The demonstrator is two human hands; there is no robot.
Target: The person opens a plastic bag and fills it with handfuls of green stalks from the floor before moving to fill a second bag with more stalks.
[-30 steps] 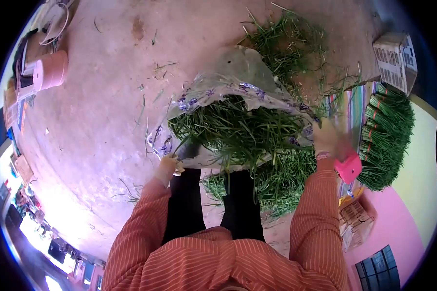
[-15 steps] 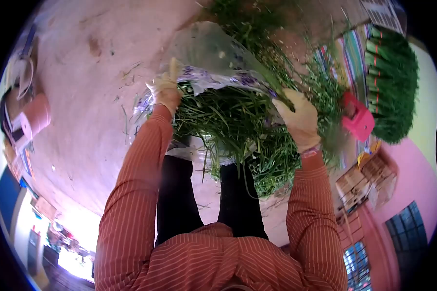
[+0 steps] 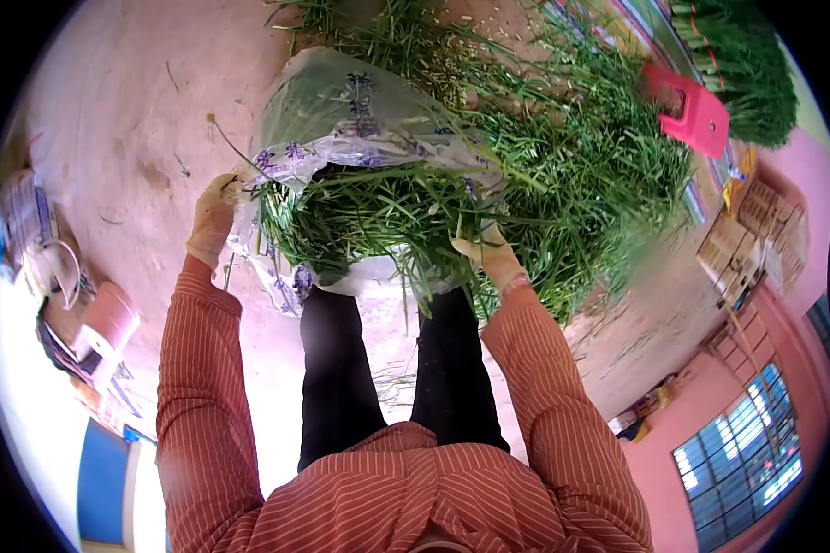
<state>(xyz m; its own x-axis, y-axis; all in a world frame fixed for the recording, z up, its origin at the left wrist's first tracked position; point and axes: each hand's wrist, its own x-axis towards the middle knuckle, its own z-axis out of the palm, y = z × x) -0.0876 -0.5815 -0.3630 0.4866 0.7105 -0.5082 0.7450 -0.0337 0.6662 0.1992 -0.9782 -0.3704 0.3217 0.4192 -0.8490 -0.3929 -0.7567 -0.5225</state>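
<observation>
A clear plastic bag point(image 3: 318, 101) with purple print lies with its mouth towards me, full of long green leaves point(image 3: 360, 212). My left hand point(image 3: 214, 221), in a pale glove, is closed on the bag's left edge, and a thin stalk sticks up beside it. At the right side of the mouth, my gloved right hand point(image 3: 495, 258) is closed on the rim. Leaves cross over its fingers and partly hide the grip. A large heap of loose green leaves point(image 3: 590, 175) lies right of the bag.
A pink plastic stool point(image 3: 696, 115) stands beyond the heap at right. Bundled greens point(image 3: 742, 69) lie near a striped mat point(image 3: 627, 23). Wooden crates point(image 3: 752, 230) are by the right wall. A pink roll point(image 3: 111, 318) stands on the left.
My left hand has moved left and slightly down with the bag's edge. My right hand has come left and down. The view has shifted, showing more of the heap.
</observation>
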